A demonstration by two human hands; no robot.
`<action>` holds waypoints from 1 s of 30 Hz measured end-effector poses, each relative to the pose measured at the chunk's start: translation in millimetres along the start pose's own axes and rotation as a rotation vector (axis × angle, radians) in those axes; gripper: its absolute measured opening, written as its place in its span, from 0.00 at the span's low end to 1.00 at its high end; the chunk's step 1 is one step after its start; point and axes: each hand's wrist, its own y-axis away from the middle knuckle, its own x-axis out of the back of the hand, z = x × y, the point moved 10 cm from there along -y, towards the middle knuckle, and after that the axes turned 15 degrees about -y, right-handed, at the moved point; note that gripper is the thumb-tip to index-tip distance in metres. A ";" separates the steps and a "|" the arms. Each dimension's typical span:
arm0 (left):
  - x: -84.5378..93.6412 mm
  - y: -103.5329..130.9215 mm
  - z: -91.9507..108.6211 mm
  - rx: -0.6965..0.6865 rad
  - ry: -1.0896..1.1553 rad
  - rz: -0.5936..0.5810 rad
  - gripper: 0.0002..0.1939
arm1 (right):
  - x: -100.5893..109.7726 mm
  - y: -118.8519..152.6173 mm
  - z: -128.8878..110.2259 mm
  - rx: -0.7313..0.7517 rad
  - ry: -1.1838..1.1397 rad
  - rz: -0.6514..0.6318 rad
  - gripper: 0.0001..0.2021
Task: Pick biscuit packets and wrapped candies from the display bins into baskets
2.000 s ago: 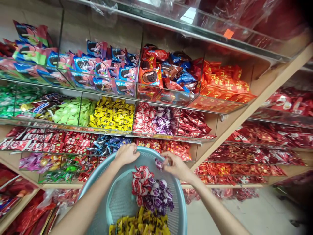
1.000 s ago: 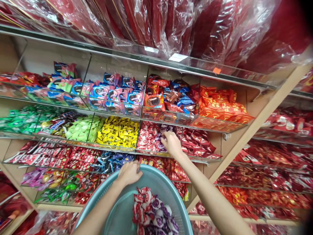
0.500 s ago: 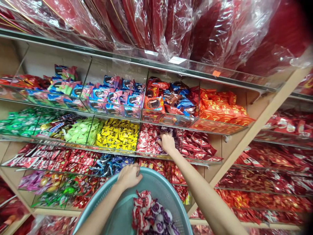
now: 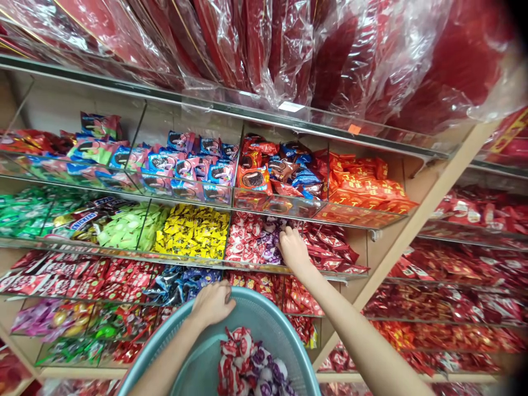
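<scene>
My left hand (image 4: 213, 302) is wrapped over the far rim of a teal plastic basket (image 4: 270, 309). Inside it lies a pile of twist-wrapped candies (image 4: 237, 360), some red and white, others purple and white. My right hand (image 4: 294, 248) reaches into a shelf bin, its fingers curled and their tips mostly out of sight. It is at the right edge of the purple-wrapped candies (image 4: 269, 246). Left of those are red-and-white wrapped candies (image 4: 243, 237), and to the right are dark red packets (image 4: 328, 247). Whatever the curled fingers may hold is hidden.
Clear dividers and glass shelf fronts part the bins. Yellow-wrapped sweets (image 4: 193, 234) fill a bin to the left, and orange packets (image 4: 365, 181) sit on the shelf above. Red items in clear plastic (image 4: 256, 49) hang overhead. A slanting wooden upright (image 4: 406, 242) stands to the right.
My right hand has moved slightly right and down relative to the bin, uncovering more purple candies. My left hand keeps its grip on the basket. The whole view has shifted a little.
</scene>
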 end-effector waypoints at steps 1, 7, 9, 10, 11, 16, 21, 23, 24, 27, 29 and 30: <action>-0.2 0.0 0.0 -0.002 -0.002 0.009 0.10 | 0.5 3.1 -1.7 0.006 0.033 -0.007 0.10; -2.7 1.1 -2.1 0.013 -0.002 0.031 0.09 | -4.8 17.2 -7.2 0.048 0.092 -0.093 0.13; -2.9 1.4 -2.5 0.015 0.006 0.027 0.09 | -3.9 16.6 -7.1 0.041 0.074 -0.115 0.11; -2.8 1.6 -2.6 0.016 0.011 0.024 0.09 | -1.9 14.6 -7.8 0.038 0.059 -0.110 0.10; -2.6 1.8 -2.9 0.017 0.016 0.022 0.09 | 0.6 11.4 -9.1 0.039 0.038 -0.094 0.09; -2.3 3.4 -4.7 0.032 0.036 0.016 0.09 | -3.6 -15.9 -16.5 0.014 -0.235 -0.047 0.15; -3.4 2.8 -4.5 0.022 0.033 0.019 0.09 | -29.5 -43.5 -27.8 -0.011 -0.378 -0.074 0.25; -4.1 2.3 -4.9 0.023 0.031 0.014 0.09 | -37.9 -49.1 -32.7 -0.016 -0.392 -0.081 0.26; -4.0 2.3 -5.1 0.024 0.031 0.014 0.09 | -41.3 -50.7 -34.7 -0.018 -0.399 -0.082 0.26; -2.6 2.6 -4.6 0.018 0.028 0.020 0.09 | -48.3 -52.9 -37.0 -0.029 -0.419 -0.071 0.23; -1.4 3.0 -4.1 0.014 0.029 0.025 0.09 | -51.5 -54.0 -35.1 -0.051 -0.438 -0.059 0.21; -1.1 3.2 -4.0 0.013 0.029 0.026 0.10 | -52.8 -54.9 -33.6 -0.066 -0.451 -0.053 0.19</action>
